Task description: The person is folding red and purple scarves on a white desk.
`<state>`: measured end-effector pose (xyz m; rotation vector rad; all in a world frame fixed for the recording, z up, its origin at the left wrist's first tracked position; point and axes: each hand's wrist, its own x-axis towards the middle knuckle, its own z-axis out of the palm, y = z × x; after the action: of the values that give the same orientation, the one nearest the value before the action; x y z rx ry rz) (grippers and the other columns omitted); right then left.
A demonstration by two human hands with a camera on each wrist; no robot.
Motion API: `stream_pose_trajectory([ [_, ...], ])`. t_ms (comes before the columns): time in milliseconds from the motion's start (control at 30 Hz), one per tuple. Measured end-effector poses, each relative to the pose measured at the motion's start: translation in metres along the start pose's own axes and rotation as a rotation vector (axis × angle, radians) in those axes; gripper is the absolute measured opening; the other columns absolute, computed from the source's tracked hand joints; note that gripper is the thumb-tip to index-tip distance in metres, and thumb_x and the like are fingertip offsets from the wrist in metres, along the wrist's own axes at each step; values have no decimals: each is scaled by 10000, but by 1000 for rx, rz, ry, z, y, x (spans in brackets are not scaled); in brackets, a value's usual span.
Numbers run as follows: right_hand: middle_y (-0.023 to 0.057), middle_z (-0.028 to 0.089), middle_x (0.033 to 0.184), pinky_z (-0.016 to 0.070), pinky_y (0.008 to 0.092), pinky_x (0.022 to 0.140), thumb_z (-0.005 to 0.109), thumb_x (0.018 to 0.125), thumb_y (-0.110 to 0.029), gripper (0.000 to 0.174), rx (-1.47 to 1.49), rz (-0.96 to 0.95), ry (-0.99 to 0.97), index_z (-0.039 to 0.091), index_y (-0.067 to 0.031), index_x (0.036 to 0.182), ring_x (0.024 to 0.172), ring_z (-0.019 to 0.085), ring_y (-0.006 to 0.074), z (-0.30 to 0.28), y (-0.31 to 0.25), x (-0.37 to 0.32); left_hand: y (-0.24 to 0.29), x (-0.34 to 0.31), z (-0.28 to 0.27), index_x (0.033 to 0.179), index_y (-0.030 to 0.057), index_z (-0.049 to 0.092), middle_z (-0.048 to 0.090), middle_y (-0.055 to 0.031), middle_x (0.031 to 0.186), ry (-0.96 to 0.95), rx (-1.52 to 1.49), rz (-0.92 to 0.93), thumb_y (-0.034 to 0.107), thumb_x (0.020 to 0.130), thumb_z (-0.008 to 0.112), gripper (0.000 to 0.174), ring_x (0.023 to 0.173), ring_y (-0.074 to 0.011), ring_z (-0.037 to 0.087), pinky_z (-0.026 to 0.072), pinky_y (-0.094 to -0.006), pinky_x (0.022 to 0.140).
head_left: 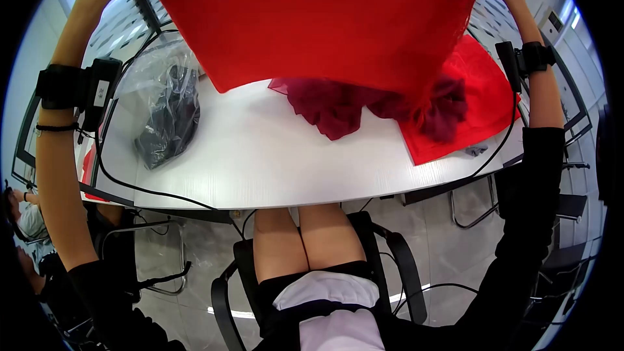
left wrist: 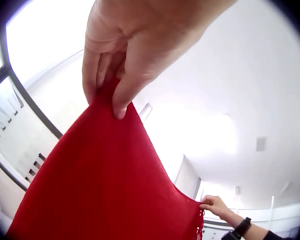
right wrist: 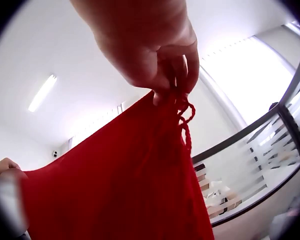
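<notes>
A red fringed scarf [head_left: 312,26] hangs spread out above the far part of the table, held up by both hands. In the left wrist view, the left hand [left wrist: 145,45] pinches one upper corner between thumb and fingers. At the opposite upper corner the right hand [right wrist: 145,40] pinches the fabric, and twisted red tassels dangle beside its fingertips. The top edge sags slightly between the hands. Behind and below the scarf lies a crumpled maroon sheer cloth [head_left: 331,114], partly hidden by it. A flat bright red cloth [head_left: 484,91] lies at the right, partly under the maroon one.
On the left of the white table [head_left: 240,149] lies a clear plastic bag [head_left: 172,117] with something dark inside. A black cable [head_left: 162,192] runs along the front edge. Dark-framed partitions stand round the table. Another person [head_left: 29,221] sits at far left.
</notes>
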<state>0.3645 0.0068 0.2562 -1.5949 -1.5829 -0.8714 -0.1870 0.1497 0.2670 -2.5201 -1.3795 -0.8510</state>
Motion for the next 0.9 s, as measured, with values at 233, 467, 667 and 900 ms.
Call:
stream_pose_trajectory([
  [233, 102, 631, 703, 470, 292, 601, 629, 765, -56, 98, 167, 77, 91, 591, 10, 827, 669, 604, 164, -8, -9, 2, -3, -21, 4, 925, 133, 681, 662, -11, 864, 181, -74, 19, 393, 793, 660, 292, 902, -137, 601, 381, -290, 911],
  [467, 79, 624, 720, 457, 253, 616, 588, 815, -33, 68, 274, 20, 258, 574, 18, 858, 658, 580, 132, -38, -28, 9, 23, -41, -33, 1022, 19, 599, 618, -132, 995, 452, -103, 91, 277, 811, 619, 333, 911, -211, 572, 430, -329, 852],
  [667, 22, 614, 866, 457, 227, 658, 592, 864, -105, 147, 705, -153, 282, 561, -25, 983, 766, 576, 96, -73, -22, 11, 65, -82, -75, 971, -92, 523, 572, -195, 954, 375, -740, 160, 53, 808, 647, 251, 860, -235, 582, 516, -300, 727],
  [900, 30, 618, 911, 472, 229, 698, 596, 864, -123, 185, 1053, 163, -176, 556, -27, 1017, 798, 585, 100, -87, -48, -25, -15, -60, -75, 1142, 31, 513, 562, -140, 1087, 74, -742, 45, 275, 855, 573, 382, 1016, -232, 557, 445, -366, 857],
])
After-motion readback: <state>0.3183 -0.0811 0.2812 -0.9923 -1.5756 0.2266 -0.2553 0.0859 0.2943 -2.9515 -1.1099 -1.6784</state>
